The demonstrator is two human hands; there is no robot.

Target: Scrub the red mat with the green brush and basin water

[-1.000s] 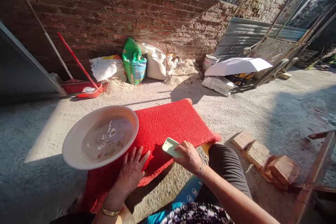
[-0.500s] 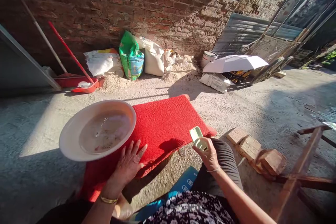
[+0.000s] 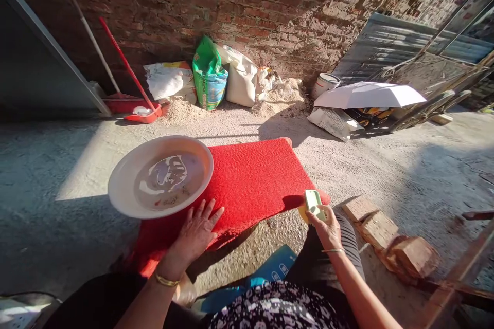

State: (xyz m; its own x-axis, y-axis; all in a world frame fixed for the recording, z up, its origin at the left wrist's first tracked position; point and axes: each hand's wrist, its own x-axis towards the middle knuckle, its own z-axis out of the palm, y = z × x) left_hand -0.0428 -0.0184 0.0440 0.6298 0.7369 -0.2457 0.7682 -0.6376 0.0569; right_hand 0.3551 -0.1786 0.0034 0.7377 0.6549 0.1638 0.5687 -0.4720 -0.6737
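Observation:
A red fluffy mat [image 3: 254, 169] lies spread over a low support in front of me. My left hand [image 3: 196, 229] rests flat on its near edge, fingers spread. In my right hand [image 3: 326, 226] is a small pale green scrub brush [image 3: 313, 200], held at the mat's right corner above my knee. Something yellow shows below it, perhaps its bristles; the underside is mostly hidden. A wide white basin [image 3: 123, 185] of cloudy water stands on the left part of the mat, just beyond my left fingertips.
Bricks [image 3: 380, 229] lie right of my knee, near a wooden frame [image 3: 459, 277]. Along the brick wall [image 3: 250, 15] stand a green sack [image 3: 210, 77], white sacks [image 3: 241, 79], a bucket [image 3: 326, 84] and a red dustpan [image 3: 144, 115]. A white umbrella [image 3: 370, 95] rests at right.
The view has turned slightly left, so most things sit further right. My right hand has tilted the brush, and yellow now shows beneath it. My left hand stays on the mat.

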